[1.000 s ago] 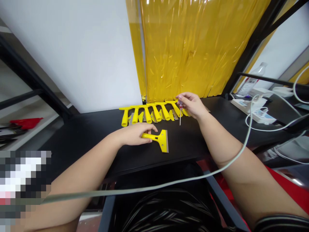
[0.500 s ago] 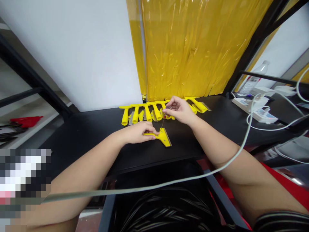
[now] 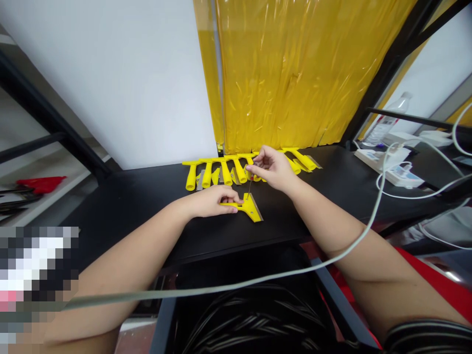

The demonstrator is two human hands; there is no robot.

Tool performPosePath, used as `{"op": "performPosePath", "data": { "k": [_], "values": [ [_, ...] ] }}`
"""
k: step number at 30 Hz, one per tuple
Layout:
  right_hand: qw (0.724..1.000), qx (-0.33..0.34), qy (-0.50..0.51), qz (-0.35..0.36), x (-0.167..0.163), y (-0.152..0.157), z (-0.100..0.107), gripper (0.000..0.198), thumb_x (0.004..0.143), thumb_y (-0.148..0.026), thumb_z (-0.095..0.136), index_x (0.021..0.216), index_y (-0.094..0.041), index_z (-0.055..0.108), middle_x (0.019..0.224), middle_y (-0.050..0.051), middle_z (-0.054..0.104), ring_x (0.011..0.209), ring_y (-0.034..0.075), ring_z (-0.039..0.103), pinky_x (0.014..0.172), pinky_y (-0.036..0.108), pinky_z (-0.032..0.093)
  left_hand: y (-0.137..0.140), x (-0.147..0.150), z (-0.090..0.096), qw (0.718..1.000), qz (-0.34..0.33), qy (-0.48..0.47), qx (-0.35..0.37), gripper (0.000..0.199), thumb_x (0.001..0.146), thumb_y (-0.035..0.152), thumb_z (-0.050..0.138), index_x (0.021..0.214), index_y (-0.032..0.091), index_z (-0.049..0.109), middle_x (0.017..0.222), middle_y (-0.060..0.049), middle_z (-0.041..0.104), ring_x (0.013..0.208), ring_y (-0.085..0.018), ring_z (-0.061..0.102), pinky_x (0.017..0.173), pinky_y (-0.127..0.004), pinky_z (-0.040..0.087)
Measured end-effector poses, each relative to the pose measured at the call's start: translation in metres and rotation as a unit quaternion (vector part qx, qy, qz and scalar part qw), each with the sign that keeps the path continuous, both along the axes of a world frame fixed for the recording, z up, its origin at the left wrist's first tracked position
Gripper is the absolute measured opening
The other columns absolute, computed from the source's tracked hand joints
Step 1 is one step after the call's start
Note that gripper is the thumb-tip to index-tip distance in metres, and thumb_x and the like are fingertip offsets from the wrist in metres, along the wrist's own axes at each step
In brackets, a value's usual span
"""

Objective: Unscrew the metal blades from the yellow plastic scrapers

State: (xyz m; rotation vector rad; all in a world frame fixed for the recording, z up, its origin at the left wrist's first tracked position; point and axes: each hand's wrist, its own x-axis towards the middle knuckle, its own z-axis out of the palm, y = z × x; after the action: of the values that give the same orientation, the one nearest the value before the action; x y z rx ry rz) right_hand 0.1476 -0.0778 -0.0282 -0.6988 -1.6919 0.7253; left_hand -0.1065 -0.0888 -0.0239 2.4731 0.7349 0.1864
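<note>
Lying flat, the yellow scraper [image 3: 248, 207] points blade-right, left hand [image 3: 214, 201] gripping its handle, right hand [image 3: 275, 168] pinching seemingly a screwdriver [image 3: 250, 184].

Bright even light, glare on the yellow curtain [image 3: 295, 73], wide-angle bending at edges.

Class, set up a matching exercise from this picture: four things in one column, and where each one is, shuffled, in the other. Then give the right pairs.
Things
1. yellow scraper
2. small screwdriver
3. row of yellow scrapers
4. water bottle

Places
A. at the back of the black table, by the yellow curtain
B. on its side on the shelf at far right
C. pinched in the right hand, tip down on the scraper
D. flat on the table, handle under the left hand

Pairs: 1-D, 2-C, 3-A, 4-B
</note>
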Motion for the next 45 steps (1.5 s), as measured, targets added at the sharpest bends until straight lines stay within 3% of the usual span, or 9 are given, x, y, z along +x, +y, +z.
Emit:
{"op": "performPosePath", "data": {
  "k": [10,16,23,27,30,33,39,43,45],
  "values": [
    [1.0,-0.03,0.007,0.006,0.0,-0.003,0.001,0.042,0.07,-0.035,0.094,0.081,-0.025,0.055,0.07,-0.004,0.058,0.06,0.013,0.054,0.058,0.029,0.044,0.0,0.001,-0.002,1.0,-0.002,-0.015,-0.006,0.03,0.09,0.044,0.07,0.106,0.02,0.075,0.092,-0.003,0.065,0.081,-0.017,0.059,0.076,-0.029,0.044],
    [1.0,-0.01,0.02,-0.009,-0.013,-0.006,-0.001,0.042,0.076,-0.047,0.089,0.08,-0.025,0.053,0.067,-0.003,0.059,0.06,0.016,0.06,0.058,0.031,0.049,0.004,0.0,-0.007,1.0,0.0,-0.02,-0.013,0.031,0.09,0.042,0.071,0.112,0.02,0.077,0.097,-0.005,0.067,0.085,-0.018,0.061,0.079,-0.031,0.046],
    [0.994,-0.069,0.065,0.052,-0.016,-0.003,0.0,0.045,0.073,-0.056,0.089,0.083,-0.023,0.06,0.075,0.0,0.068,0.064,0.015,0.066,0.065,0.032,0.059,0.008,-0.001,-0.008,0.999,0.0,-0.019,-0.028,0.035,0.089,0.044,0.072,0.114,0.02,0.077,0.095,-0.005,0.067,0.082,-0.016,0.059,0.075,-0.029,0.045],
    [0.977,-0.125,0.089,0.147,-0.019,-0.004,0.0,0.041,0.078,-0.052,0.086,0.096,-0.022,0.066,0.083,0.002,0.072,0.074,0.016,0.069,0.075,0.035,0.06,0.009,-0.001,-0.009,0.999,0.009,-0.021,-0.04,0.036,0.088,0.045,0.073,0.114,0.02,0.078,0.093,-0.004,0.067,0.08,-0.016,0.059,0.073,-0.028,0.043],
    [0.937,-0.209,0.159,0.23,-0.026,-0.006,0.0,0.035,0.083,-0.045,0.081,0.102,-0.024,0.061,0.074,-0.004,0.062,0.065,0.013,0.059,0.072,0.033,0.058,0.009,-0.001,-0.009,0.999,0.011,-0.018,-0.041,0.038,0.088,0.046,0.073,0.115,0.019,0.077,0.092,-0.004,0.067,0.079,-0.016,0.058,0.073,-0.029,0.043],
    [0.902,-0.256,0.227,0.262,-0.031,-0.009,-0.001,0.025,0.09,-0.035,0.075,0.093,-0.025,0.052,0.065,-0.008,0.047,0.056,0.01,0.043,0.064,0.027,0.05,0.008,0.0,-0.007,0.999,0.009,-0.01,-0.031,0.038,0.089,0.046,0.072,0.115,0.018,0.077,0.092,-0.004,0.067,0.077,-0.015,0.057,0.073,-0.028,0.043],
    [0.896,-0.285,0.23,0.25,-0.028,-0.007,-0.002,0.025,0.095,-0.038,0.072,0.088,-0.02,0.055,0.082,-0.001,0.059,0.073,0.013,0.056,0.071,0.03,0.051,0.006,0.001,-0.005,0.999,0.012,-0.002,-0.032,0.04,0.09,0.045,0.071,0.119,0.018,0.076,0.095,-0.004,0.068,0.081,-0.016,0.058,0.075,-0.028,0.044],
    [0.885,-0.298,0.211,0.289,-0.028,-0.009,-0.002,0.028,0.102,-0.051,0.06,0.098,-0.023,0.058,0.058,-0.01,0.035,0.051,0.01,0.031,0.064,0.028,0.046,0.006,0.001,-0.005,1.0,0.006,-0.005,-0.023,0.036,0.09,0.044,0.071,0.116,0.019,0.077,0.096,-0.004,0.071,0.079,-0.015,0.057,0.075,-0.029,0.044],
    [0.886,-0.292,0.215,0.288,-0.029,-0.011,-0.002,0.026,0.1,-0.049,0.063,0.097,-0.025,0.053,0.059,-0.01,0.035,0.051,0.01,0.031,0.065,0.027,0.045,0.006,0.001,-0.006,1.0,0.004,-0.006,-0.025,0.037,0.091,0.045,0.07,0.117,0.019,0.077,0.097,-0.004,0.071,0.08,-0.015,0.058,0.075,-0.029,0.044]
  ]
}}
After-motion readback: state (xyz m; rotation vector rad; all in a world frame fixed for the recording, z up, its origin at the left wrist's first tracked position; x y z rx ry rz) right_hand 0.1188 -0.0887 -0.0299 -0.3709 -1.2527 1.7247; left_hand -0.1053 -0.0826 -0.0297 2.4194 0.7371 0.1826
